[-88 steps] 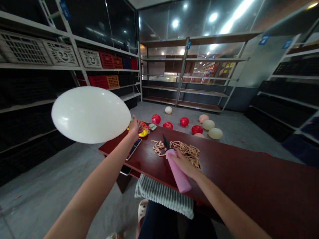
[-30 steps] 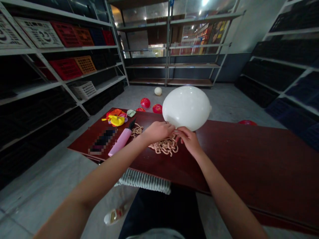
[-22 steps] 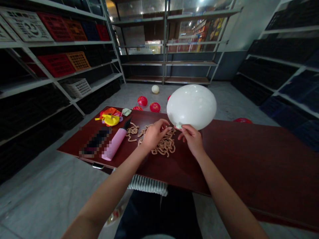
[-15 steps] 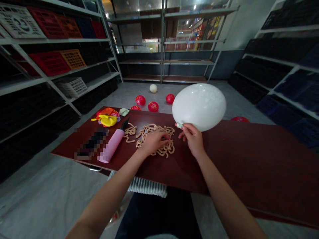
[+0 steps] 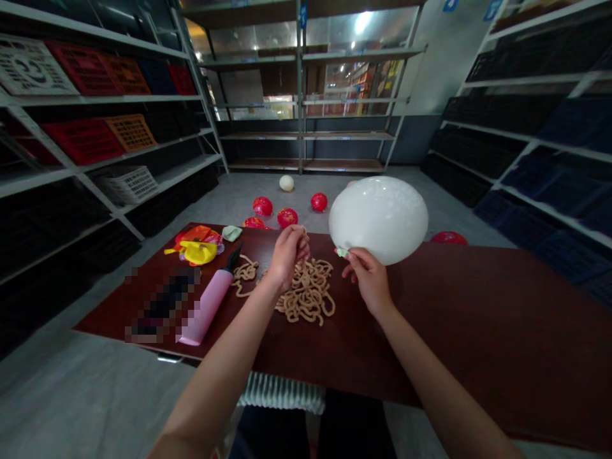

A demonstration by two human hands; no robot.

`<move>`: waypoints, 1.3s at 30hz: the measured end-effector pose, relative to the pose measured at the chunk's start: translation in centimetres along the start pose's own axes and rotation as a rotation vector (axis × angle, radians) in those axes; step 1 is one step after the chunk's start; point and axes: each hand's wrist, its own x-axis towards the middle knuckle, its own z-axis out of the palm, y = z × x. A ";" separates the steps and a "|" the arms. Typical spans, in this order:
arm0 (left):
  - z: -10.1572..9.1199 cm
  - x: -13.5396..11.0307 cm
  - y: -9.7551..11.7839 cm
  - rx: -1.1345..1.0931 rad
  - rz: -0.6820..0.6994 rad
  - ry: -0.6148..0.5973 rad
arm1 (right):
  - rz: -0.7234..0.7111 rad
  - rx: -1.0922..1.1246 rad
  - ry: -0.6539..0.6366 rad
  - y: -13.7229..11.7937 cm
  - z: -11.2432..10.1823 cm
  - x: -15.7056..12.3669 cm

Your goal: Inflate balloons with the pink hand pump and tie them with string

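Balloon [image 5: 380, 218], inflated, is stretching sideways beyond my right hand [image 5: 373, 280], which is pinching its neck [image 5: 342, 253]; my left hand [image 5: 287, 255], farther off, is pressing fingertips together above tan cords [image 5: 308, 294], perhaps holding one.

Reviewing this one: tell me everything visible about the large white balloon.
The large white balloon is inflated, oval and longer sideways, with a smooth, shiny, rubbery-looking skin. Its pale greenish neck, at the lower left, is pinched in the right hand. In view, it overlaps the far edge of the dark red table; whether they touch is unclear.
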 end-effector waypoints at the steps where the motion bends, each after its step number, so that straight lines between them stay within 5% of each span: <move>1: 0.4 0.6 0.2 0.010 0.049 0.002 | -0.002 0.016 0.007 -0.6 0.2 0.5; 7: 1.4 1.7 -0.7 0.324 0.395 -0.150 | -0.018 0.120 0.074 -1.7 2.0 3.2; 16: 0.3 0.2 -2.3 0.313 0.396 0.030 | 0.059 0.122 -0.053 -0.6 3.1 0.5; 25: 0.2 -0.2 -2.3 0.437 0.327 -0.408 | 0.160 0.317 -0.070 -1.5 2.7 0.4; 33: 0.8 -0.8 -2.7 0.577 0.608 -0.332 | 0.159 0.324 -0.125 -1.7 2.3 0.4; 39: 1.9 -1.9 -2.9 0.594 0.685 -0.099 | 0.124 0.211 -0.182 -2.6 2.2 0.3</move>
